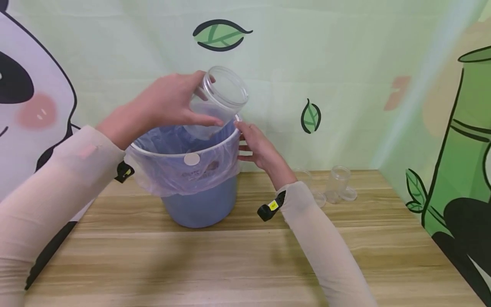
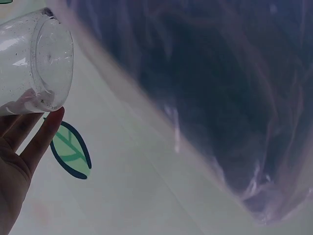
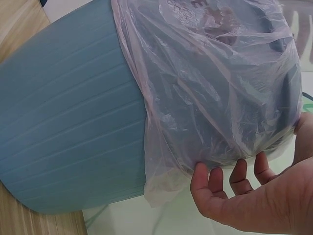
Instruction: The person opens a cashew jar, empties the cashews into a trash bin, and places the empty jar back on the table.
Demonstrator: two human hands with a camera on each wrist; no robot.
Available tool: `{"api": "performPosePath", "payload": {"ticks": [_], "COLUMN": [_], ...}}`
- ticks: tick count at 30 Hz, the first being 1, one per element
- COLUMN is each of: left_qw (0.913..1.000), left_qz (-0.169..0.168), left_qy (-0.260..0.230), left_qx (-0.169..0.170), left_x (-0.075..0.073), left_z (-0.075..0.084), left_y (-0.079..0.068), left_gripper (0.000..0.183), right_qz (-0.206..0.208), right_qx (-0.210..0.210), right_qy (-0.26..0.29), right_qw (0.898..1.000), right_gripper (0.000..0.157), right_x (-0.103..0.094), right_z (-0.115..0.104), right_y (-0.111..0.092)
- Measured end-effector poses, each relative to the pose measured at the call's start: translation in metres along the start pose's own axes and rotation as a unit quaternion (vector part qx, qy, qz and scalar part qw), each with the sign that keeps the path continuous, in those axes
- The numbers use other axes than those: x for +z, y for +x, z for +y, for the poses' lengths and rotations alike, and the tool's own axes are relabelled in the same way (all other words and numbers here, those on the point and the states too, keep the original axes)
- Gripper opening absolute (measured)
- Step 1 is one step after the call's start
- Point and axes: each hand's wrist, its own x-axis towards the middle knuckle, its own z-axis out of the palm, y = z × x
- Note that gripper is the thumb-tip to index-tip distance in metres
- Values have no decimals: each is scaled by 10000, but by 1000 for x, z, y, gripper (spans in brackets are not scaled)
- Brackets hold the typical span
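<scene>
A clear plastic jar (image 1: 227,91), lidless and tilted with its mouth up to the right, is gripped by my left hand (image 1: 174,98) above the bin. Small specks cling to the jar's wall and base in the left wrist view, where fingers curve under it. Below it stands a blue trash bin (image 1: 201,209), lined with a thin pinkish plastic bag (image 1: 180,175) folded over its rim. My right hand (image 1: 258,147) holds the bin's right rim, thumb on top and fingers against the bagged outside. In the right wrist view, the fingertips (image 3: 240,169) press on the bag.
On the wooden table (image 1: 245,264), at the back right, stands another clear jar (image 1: 337,183) with a clear lid (image 1: 349,194) beside it. More clear plastic pieces lie partly behind my right wrist. A printed cloth (image 1: 276,55) hangs behind the table.
</scene>
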Motion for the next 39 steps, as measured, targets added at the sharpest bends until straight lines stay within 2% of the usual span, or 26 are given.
{"api": "performPosePath", "payload": {"ticks": [7, 12, 15, 17, 21, 25, 30, 35, 39], "left_qw": [9987, 9977, 9978, 9976, 9965, 9946, 9938, 9920, 9901], "left_qz": [118, 220, 185, 126, 71, 115, -72, -173, -126], "left_qy": [-403, -514, -523, -557, -646, -786, -941, -1108, -1202], "left_qx": [281, 377, 369, 401, 531, 673, 587, 583, 711], "left_x": [4, 9, 13, 15, 21, 26, 36, 48, 58], "left_z": [12, 19, 24, 29, 39, 47, 55, 67, 76], "left_y": [-2, -4, -10, -14, -21, -27, -37, -47, -55], "left_gripper": [87, 85, 85, 84, 83, 77, 78, 90, 93], "right_qz": [12, -15, -93, -129, -176, -275, -172, -23, -6], "right_qx": [-12, -360, -741, -958, -1265, -1536, -1741, -1891, -1995], "right_qy": [271, 365, 52, -398, -1322, -1974, -2690, -3181, -3445], "right_qw": [9996, 9987, 9972, 9945, 9830, 9678, 9471, 9290, 9173], "right_gripper": [34, 36, 41, 43, 43, 38, 33, 28, 25], "right_x": [-4, -8, -12, -19, -41, -65, -85, -98, -104], "right_z": [3, 7, 15, 21, 29, 31, 29, 30, 35], "right_y": [3, 4, 1, -4, -19, -37, -58, -73, -81]}}
